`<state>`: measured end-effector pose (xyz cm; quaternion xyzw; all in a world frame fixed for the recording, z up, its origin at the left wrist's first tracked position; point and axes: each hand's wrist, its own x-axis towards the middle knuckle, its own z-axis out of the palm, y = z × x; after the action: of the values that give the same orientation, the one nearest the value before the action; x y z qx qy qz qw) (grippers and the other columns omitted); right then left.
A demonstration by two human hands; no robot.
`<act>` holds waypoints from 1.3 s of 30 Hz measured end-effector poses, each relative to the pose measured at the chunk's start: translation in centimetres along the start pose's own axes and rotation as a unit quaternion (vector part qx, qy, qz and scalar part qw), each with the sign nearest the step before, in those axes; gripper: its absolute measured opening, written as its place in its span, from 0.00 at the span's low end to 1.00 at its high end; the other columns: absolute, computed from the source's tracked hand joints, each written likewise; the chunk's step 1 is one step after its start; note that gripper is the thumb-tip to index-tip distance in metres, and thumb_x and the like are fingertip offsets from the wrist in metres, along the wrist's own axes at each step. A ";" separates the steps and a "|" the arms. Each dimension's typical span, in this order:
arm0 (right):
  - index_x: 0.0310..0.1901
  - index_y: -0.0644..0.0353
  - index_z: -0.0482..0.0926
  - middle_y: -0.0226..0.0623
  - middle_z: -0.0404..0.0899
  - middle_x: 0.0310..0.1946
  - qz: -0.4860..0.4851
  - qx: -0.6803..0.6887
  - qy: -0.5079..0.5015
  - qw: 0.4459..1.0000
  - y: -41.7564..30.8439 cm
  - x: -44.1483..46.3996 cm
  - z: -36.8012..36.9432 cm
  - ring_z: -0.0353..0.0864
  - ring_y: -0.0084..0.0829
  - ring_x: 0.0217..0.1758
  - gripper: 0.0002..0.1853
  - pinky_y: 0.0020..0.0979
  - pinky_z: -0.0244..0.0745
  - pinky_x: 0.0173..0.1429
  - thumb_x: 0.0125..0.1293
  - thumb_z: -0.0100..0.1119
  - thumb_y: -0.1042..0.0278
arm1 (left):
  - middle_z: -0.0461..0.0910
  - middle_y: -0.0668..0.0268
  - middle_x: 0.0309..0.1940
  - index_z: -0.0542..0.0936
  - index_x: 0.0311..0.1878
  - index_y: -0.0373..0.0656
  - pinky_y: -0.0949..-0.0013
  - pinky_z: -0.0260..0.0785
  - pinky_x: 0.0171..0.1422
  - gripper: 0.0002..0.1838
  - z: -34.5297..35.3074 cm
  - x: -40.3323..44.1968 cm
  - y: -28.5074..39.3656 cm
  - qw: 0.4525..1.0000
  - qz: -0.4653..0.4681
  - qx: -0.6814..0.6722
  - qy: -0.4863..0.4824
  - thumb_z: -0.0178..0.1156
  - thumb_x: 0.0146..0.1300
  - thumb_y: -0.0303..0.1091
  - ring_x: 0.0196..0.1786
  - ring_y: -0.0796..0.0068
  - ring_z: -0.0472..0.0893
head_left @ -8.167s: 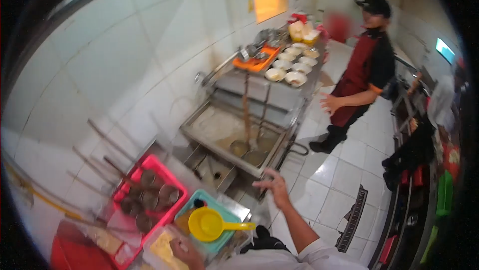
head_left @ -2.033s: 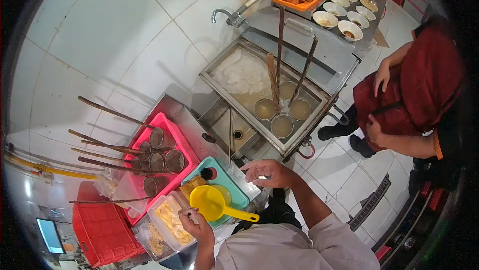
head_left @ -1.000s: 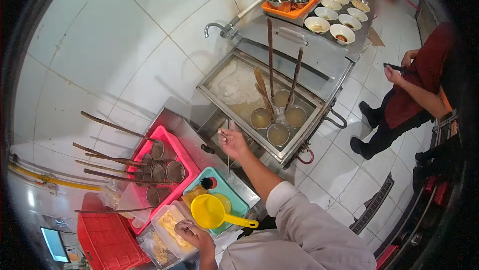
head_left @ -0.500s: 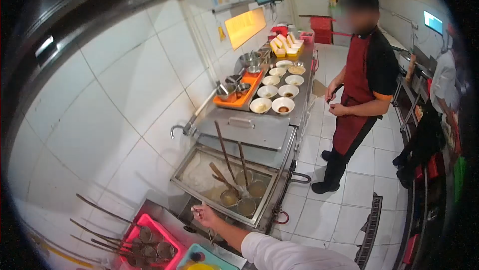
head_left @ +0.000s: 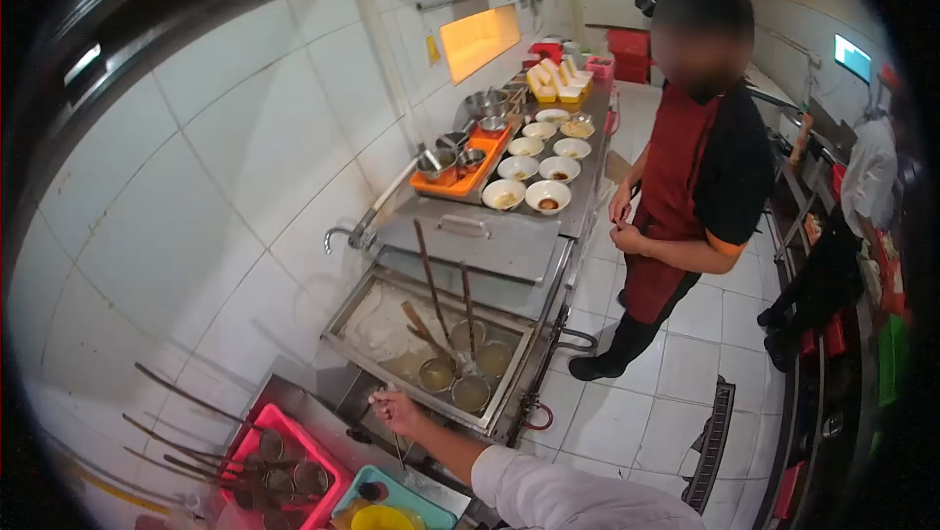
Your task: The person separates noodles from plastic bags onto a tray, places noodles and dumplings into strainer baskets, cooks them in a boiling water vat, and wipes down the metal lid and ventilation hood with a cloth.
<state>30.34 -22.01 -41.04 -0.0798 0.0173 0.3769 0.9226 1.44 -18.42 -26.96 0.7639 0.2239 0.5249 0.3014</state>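
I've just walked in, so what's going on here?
The person's right hand is held out beside the vat; whether it grips anything is unclear. The left hand is out of view. Four long-handled strainers sit in the vat's cloudy liquid, others in a pink crate. A co-worker stands near the white bowls, hands together at the waist.

The right hand (head_left: 396, 412), loosely curled below a pale sleeve (head_left: 529, 484), hangs near the edge of a metal vat (head_left: 511, 379); whether it touches the thin rod (head_left: 400, 451) beneath is unclear. Round strainers (head_left: 470, 393) stand clustered in the vat. A pink crate (head_left: 314, 446) of strainers sits beside a teal tray (head_left: 429, 507). Beyond, white bowls (head_left: 504, 195) line the tabletop (head_left: 585, 201), near a red-aproned person (head_left: 676, 192).
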 end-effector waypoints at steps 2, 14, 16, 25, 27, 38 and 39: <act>0.36 0.60 0.77 0.29 0.77 0.27 -0.002 -0.032 0.002 0.999 0.3 1.0 -2.0 0.66 0.17 0.21 0.08 0.20 0.61 0.22 0.68 0.55 0.65 | 0.71 0.62 0.30 0.69 0.42 0.38 0.66 0.68 0.42 0.06 0.4 -2.0 -6.2 0.976 -0.088 -0.197 0.005 0.54 0.67 0.29 0.36 0.68 0.73; 0.76 0.34 0.36 0.39 0.77 0.35 -0.019 0.055 0.075 0.995 0.4 -3.8 -0.4 0.66 0.25 0.23 0.50 0.25 0.63 0.28 0.62 0.59 0.74 | 0.57 0.67 0.37 0.61 0.41 0.42 0.70 0.60 0.49 0.08 -3.9 -2.2 -2.1 0.987 -0.108 0.066 -0.101 0.49 0.66 0.21 0.41 0.74 0.62; 0.76 0.34 0.37 0.40 0.76 0.37 -0.017 0.050 0.075 0.996 0.4 -4.0 0.0 0.66 0.25 0.23 0.49 0.25 0.63 0.28 0.62 0.59 0.73 | 0.58 0.67 0.37 0.61 0.42 0.42 0.70 0.60 0.49 0.08 -3.6 -2.0 -1.6 0.988 -0.101 0.063 -0.098 0.49 0.66 0.20 0.41 0.74 0.62; 0.75 0.31 0.35 0.39 0.77 0.35 0.009 0.053 0.049 0.997 0.2 -4.9 0.9 0.67 0.25 0.24 0.50 0.22 0.61 0.27 0.62 0.58 0.75 | 0.58 0.66 0.36 0.60 0.41 0.42 0.71 0.61 0.47 0.08 -3.8 -1.9 -1.3 0.987 -0.113 0.084 -0.081 0.47 0.64 0.19 0.40 0.73 0.63; 0.76 0.32 0.36 0.39 0.76 0.34 0.012 0.059 0.036 0.998 0.3 -5.1 0.6 0.66 0.25 0.24 0.50 0.22 0.61 0.27 0.62 0.58 0.75 | 0.59 0.65 0.35 0.60 0.40 0.42 0.71 0.61 0.45 0.08 -3.6 -1.7 -1.0 0.987 -0.120 0.076 -0.069 0.47 0.64 0.20 0.40 0.73 0.64; 0.75 0.37 0.43 0.38 0.76 0.35 -0.013 0.051 0.038 0.998 1.0 -6.9 -0.6 0.67 0.24 0.24 0.45 0.22 0.61 0.27 0.63 0.58 0.73 | 0.60 0.66 0.36 0.61 0.41 0.43 0.72 0.59 0.44 0.07 -3.5 -2.2 -1.4 0.983 -0.141 0.083 -0.080 0.46 0.63 0.22 0.39 0.74 0.63; 0.74 0.39 0.50 0.38 0.76 0.35 -0.015 0.047 0.049 0.998 1.0 -7.1 -0.7 0.68 0.25 0.24 0.41 0.24 0.62 0.27 0.63 0.57 0.73 | 0.60 0.66 0.36 0.62 0.41 0.43 0.72 0.59 0.44 0.07 -3.3 -2.1 -1.2 0.983 -0.143 0.083 -0.083 0.46 0.62 0.22 0.39 0.74 0.63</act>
<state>24.61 -26.30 -41.18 -0.0550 0.0789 0.3576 0.9289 -2.44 -18.20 -28.29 0.7871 0.3481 0.3907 0.3265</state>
